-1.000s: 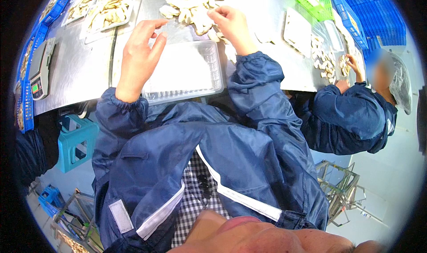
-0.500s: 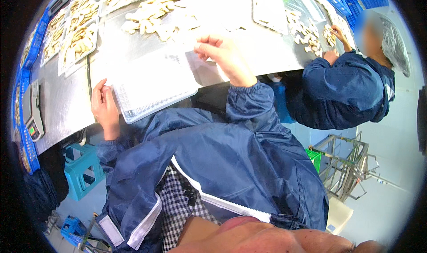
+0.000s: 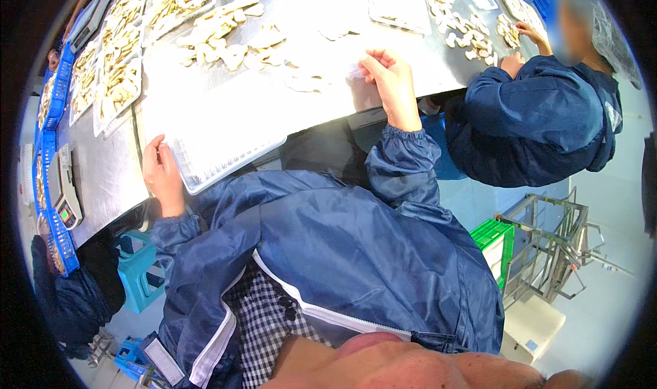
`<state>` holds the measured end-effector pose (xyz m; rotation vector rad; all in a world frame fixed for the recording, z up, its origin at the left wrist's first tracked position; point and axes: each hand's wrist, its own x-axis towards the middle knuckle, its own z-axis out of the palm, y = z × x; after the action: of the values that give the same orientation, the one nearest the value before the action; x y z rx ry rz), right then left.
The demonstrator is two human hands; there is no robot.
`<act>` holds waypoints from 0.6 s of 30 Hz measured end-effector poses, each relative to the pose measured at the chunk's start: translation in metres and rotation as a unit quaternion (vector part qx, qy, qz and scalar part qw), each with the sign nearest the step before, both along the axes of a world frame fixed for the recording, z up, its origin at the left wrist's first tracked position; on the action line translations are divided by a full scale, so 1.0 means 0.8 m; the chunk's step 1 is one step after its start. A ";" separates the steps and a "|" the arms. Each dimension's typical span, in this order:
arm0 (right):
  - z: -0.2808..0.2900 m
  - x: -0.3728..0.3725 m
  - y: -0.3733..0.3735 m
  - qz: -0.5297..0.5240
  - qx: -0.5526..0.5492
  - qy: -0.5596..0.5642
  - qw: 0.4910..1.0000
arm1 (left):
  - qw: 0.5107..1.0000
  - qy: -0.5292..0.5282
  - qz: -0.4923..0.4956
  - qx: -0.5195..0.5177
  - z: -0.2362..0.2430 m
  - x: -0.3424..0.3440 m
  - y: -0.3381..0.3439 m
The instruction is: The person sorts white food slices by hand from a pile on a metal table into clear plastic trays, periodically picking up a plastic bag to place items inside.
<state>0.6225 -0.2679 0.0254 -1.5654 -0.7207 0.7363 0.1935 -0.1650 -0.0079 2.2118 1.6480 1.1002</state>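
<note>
A clear plastic tray (image 3: 236,160) lies in front of me, its near edge over the table's edge and its far part washed out by glare. My left hand (image 3: 163,177) rests against the tray's left side, fingers loosely stretched and apart. To the right of the tray, my right hand (image 3: 392,81) is raised near the table's edge, its fingers curled in a pinch. Whatever is between those fingertips, if anything, cannot be made out. Beyond the tray spreads a loose pile of pale, brown-edged slices (image 3: 217,36) that look like mushroom, with a few stray slices (image 3: 308,83) nearer me.
Filled trays of slices (image 3: 122,81) stand at the left, near a scale (image 3: 65,187) and blue crates (image 3: 49,149). Another tray (image 3: 397,6) lies far right. A co-worker in blue (image 3: 540,115) handles slices at the right. A teal stool (image 3: 140,269) stands below the table.
My right hand has moved right, away from the tray, uncovering stray slices. The left hand stays at the tray's side. The whole view has shifted a little.
</note>
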 end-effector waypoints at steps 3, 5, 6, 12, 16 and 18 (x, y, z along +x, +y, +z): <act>0.001 0.003 0.016 0.007 -0.006 -0.017 1.000 | 1.000 -0.008 0.005 -0.011 -0.002 0.000 -0.001; 0.004 0.003 0.025 0.023 -0.013 -0.011 1.000 | 1.000 0.008 0.010 -0.004 -0.002 0.000 -0.003; 0.005 0.002 0.030 0.037 -0.020 -0.004 0.999 | 1.000 0.009 0.015 -0.008 0.000 0.002 -0.006; 0.000 -0.003 0.044 0.055 -0.028 -0.013 0.998 | 1.000 -0.008 0.022 -0.016 0.002 0.006 -0.008; -0.001 -0.003 0.047 0.052 -0.037 -0.015 0.998 | 1.000 0.001 0.019 -0.004 0.002 0.003 -0.008; -0.009 0.001 0.049 0.055 -0.031 -0.042 0.997 | 1.000 -0.003 0.022 -0.009 0.004 0.007 -0.009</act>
<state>0.6236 -0.2288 0.0180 -1.6304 -0.8600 0.7835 0.1992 -0.1720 -0.0048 2.1692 1.7044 1.0974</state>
